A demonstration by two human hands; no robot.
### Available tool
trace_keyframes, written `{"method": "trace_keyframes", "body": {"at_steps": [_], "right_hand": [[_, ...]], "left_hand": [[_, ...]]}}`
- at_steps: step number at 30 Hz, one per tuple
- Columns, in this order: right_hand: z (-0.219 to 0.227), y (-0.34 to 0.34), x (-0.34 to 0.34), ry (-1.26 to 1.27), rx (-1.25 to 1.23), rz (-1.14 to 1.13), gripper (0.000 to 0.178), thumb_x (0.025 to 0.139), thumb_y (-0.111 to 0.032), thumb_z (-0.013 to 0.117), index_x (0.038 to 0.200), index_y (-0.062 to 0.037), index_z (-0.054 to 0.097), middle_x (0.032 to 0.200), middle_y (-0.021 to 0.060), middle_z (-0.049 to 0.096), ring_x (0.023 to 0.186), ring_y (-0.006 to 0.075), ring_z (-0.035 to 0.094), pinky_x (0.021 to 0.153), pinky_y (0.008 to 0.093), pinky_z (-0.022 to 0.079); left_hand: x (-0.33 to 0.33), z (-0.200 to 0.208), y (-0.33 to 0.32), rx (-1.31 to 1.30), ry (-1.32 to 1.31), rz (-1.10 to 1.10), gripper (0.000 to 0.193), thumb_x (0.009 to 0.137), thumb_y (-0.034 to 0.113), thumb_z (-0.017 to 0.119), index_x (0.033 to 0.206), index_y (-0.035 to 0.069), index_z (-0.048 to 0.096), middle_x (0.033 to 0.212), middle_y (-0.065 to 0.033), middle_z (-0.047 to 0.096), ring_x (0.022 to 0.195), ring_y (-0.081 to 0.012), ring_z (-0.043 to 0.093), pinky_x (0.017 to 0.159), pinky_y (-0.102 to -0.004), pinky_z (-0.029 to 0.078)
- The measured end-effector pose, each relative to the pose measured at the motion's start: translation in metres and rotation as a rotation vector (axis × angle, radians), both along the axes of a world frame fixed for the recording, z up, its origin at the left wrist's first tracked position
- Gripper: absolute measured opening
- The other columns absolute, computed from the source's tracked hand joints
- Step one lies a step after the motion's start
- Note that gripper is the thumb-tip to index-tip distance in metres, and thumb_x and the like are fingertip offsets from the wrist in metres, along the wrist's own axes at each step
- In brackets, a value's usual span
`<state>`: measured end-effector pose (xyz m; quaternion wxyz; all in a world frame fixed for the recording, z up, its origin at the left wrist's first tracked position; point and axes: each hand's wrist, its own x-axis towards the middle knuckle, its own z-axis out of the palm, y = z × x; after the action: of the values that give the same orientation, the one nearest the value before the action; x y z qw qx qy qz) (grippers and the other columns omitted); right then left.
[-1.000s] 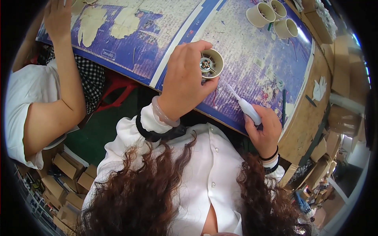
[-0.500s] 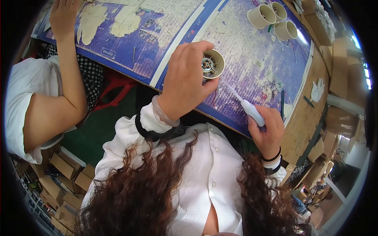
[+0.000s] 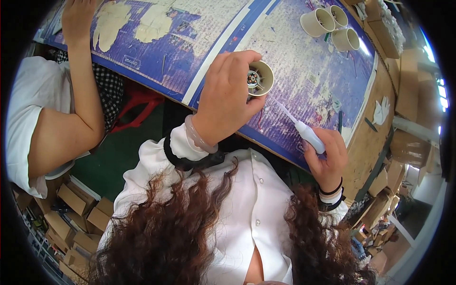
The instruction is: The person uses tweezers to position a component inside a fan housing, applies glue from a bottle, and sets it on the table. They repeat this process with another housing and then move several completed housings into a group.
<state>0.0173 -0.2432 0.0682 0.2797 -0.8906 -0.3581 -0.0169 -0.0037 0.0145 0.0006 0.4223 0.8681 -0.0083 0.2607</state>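
My left hand (image 3: 223,92) is closed round a cream cylindrical fan housing (image 3: 269,80), its open end turned up toward me. Inside the housing sits a small round motor (image 3: 253,79) on thin spokes. A thin red wire (image 3: 260,121) hangs below it over the table. In my right hand (image 3: 328,156) is a white squeeze bottle (image 3: 309,136) with a long thin nozzle (image 3: 286,113). The nozzle points up and left, its tip close to the lower right of the housing, seemingly apart from it.
Three similar cream housings (image 3: 316,23) stand at the far right of the worn blue tabletop (image 3: 185,61). A white glove (image 3: 381,110) lies on the wooden edge at right. Another person's arm (image 3: 85,85) rests at the left. Cardboard boxes (image 3: 78,197) fill the lower left.
My right hand and the bottle have shifted slightly to the right. The left hand keeps its hold on the housing, almost in the same place.
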Motion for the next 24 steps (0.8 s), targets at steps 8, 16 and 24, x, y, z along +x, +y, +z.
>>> {"method": "trace_keyframes", "body": {"at_steps": [8,16,24], "right_hand": [[0.003,0.000,0.005,-0.018,-0.026,0.041,0.027,0.081,0.002,0.076,0.106,0.0011,0.067,0.092,0.0146,0.068,0.078,0.0283,0.065,0.071,0.0340,0.051],[0.011,0.003,0.003,-0.020,-0.086,0.023,0.026,0.081,0.001,0.076,0.105,0.0003,0.067,0.089,0.0135,0.066,0.076,0.0278,0.064,0.067,0.0341,0.049],[0.015,0.004,0.005,-0.051,-0.068,0.042,0.025,0.081,0.000,0.077,0.104,-0.0007,0.067,0.086,0.0120,0.064,0.071,0.0265,0.060,0.064,0.0336,0.047]], "left_hand": [[0.000,-0.002,-0.001,-0.007,-0.006,-0.008,0.061,0.070,0.007,0.081,0.123,0.004,0.051,0.114,-0.0126,0.061,0.105,-0.0330,0.057,0.094,-0.0422,0.045],[0.000,-0.002,0.001,-0.006,0.000,-0.009,0.062,0.070,0.007,0.082,0.124,0.004,0.051,0.115,-0.0126,0.061,0.105,-0.0328,0.057,0.095,-0.0420,0.045],[0.000,-0.001,0.000,-0.005,-0.015,-0.006,0.062,0.070,0.007,0.082,0.124,0.004,0.051,0.116,-0.0124,0.061,0.106,-0.0327,0.056,0.095,-0.0419,0.045]]}}
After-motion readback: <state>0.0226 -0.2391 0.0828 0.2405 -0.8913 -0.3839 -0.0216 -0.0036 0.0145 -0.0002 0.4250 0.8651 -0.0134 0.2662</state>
